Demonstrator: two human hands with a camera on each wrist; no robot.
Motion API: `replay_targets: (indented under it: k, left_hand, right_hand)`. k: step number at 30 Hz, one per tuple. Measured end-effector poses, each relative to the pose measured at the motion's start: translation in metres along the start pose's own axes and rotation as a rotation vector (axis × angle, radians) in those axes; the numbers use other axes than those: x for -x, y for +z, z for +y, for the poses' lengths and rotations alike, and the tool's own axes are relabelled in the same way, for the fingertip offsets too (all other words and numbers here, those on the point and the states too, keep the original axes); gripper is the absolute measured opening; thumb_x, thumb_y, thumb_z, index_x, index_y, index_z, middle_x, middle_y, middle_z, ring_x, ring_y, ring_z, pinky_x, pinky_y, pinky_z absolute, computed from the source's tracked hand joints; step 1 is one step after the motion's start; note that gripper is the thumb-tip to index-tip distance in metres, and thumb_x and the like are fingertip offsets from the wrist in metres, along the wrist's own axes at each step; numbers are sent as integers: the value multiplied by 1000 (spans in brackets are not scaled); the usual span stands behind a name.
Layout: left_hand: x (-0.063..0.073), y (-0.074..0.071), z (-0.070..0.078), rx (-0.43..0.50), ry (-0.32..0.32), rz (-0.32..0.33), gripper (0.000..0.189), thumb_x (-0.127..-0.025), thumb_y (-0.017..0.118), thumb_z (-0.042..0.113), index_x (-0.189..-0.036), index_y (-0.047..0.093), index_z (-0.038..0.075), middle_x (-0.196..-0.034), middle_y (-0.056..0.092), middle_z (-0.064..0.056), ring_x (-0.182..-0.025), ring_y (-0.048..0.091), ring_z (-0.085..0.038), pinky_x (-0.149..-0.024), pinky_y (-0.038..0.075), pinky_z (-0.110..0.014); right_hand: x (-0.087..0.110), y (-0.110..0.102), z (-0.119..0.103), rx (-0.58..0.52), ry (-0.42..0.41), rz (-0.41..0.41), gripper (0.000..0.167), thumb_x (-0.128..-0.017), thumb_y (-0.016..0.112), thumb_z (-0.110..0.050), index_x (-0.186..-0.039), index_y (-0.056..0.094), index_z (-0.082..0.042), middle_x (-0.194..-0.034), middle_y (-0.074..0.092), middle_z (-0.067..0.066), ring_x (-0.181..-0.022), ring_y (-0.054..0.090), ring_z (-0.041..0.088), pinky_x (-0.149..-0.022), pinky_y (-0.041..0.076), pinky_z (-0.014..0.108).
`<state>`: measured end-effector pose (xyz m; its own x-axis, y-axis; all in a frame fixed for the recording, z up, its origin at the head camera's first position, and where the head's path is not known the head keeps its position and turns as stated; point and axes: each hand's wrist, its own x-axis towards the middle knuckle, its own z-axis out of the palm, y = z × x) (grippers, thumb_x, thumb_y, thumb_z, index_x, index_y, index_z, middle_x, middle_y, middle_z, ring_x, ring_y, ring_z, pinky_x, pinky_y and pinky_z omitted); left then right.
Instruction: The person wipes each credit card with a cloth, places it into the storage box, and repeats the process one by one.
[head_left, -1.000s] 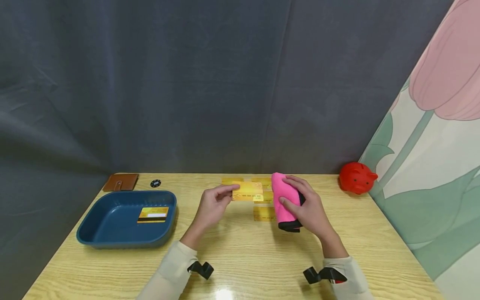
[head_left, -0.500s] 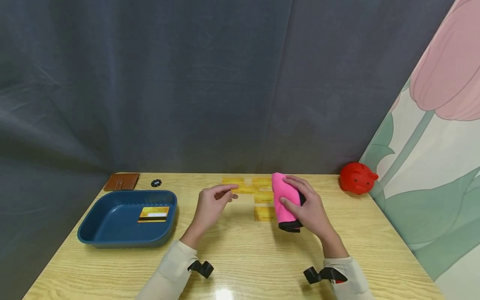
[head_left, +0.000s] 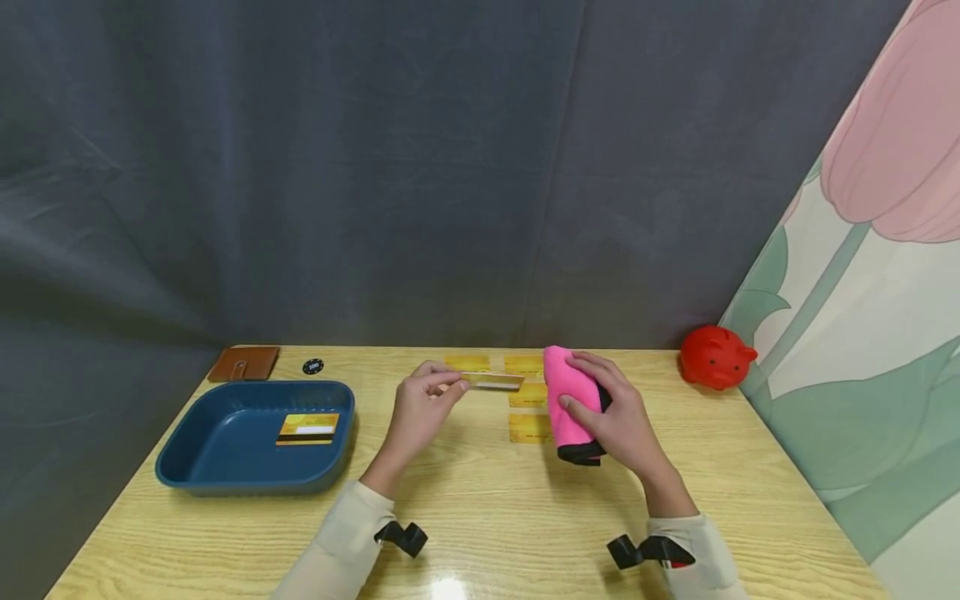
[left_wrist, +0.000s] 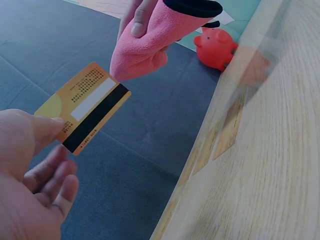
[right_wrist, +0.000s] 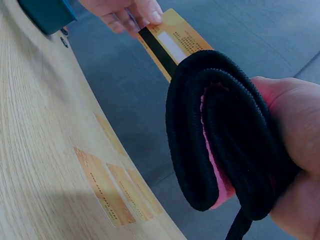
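My left hand (head_left: 423, 404) pinches one end of a gold bank card (left_wrist: 82, 107) between thumb and fingers. In the left wrist view the card's back shows, with its black stripe and white signature strip; in the head view it is tilted almost edge-on. Just to its right, my right hand (head_left: 618, 417) grips a folded pink cloth (head_left: 570, 396) with black edging. The right wrist view looks onto the cloth's folded layers (right_wrist: 220, 135), which hide part of the card's far end. Several gold cards (head_left: 529, 428) lie on the table beyond and beside the hands.
On the left stands a blue tray (head_left: 225, 487) with one gold card (head_left: 307, 429) lying stripe side up in it. Behind the tray are a brown wallet (head_left: 243, 364) and a black poker chip (head_left: 312, 366). A red piggy bank (head_left: 715, 358) sits at the back right, near a curtain (head_left: 450, 208).
The held card has turned in my left hand's fingers, from its printed front facing up, through edge-on, to tilted with its back showing. My right hand and the cloth have stayed in place.
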<state>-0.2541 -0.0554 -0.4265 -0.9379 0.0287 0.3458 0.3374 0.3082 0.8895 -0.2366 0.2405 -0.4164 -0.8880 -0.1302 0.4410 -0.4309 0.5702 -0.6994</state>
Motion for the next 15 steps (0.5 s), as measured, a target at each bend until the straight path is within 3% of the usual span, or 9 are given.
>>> replay_targets:
  k: [3,6,10,15]
  left_hand:
    - [0,-1,0,23,-45,-15,22,-96,75,22,-112,81,8,-118,75,-7,-104,71,-21,-87,60,-34]
    - [1,-1,0,67,-75,-31,25,-97,74,19,-119,78,8,-112,78,-11,-99,74,-21,-83,62,-31]
    - [0,0,-1,125,-52,-38,33,-97,74,13,-129,68,12,-102,80,-12,-88,76,-19,-75,61,-26]
    - [0,1,-4,152,-16,-48,26,-96,74,10,-121,68,14,-99,79,-11,-88,76,-20,-76,61,-25]
  right_hand:
    - [-1,0,0,0,-7,3,55,-91,81,-21,-142,63,-19,-151,55,7,-138,52,30,-100,39,8]
    - [-1,0,0,-2,-11,6,54,-91,81,-20,-142,63,-19,-150,56,8,-138,53,31,-100,39,7]
    - [-1,1,0,-4,-14,6,54,-91,81,-20,-142,63,-19,-150,56,7,-138,53,31,-100,39,7]
    - [-1,1,0,-3,-18,6,54,-90,82,-20,-141,63,-19,-149,57,7,-137,54,31,-99,40,7]
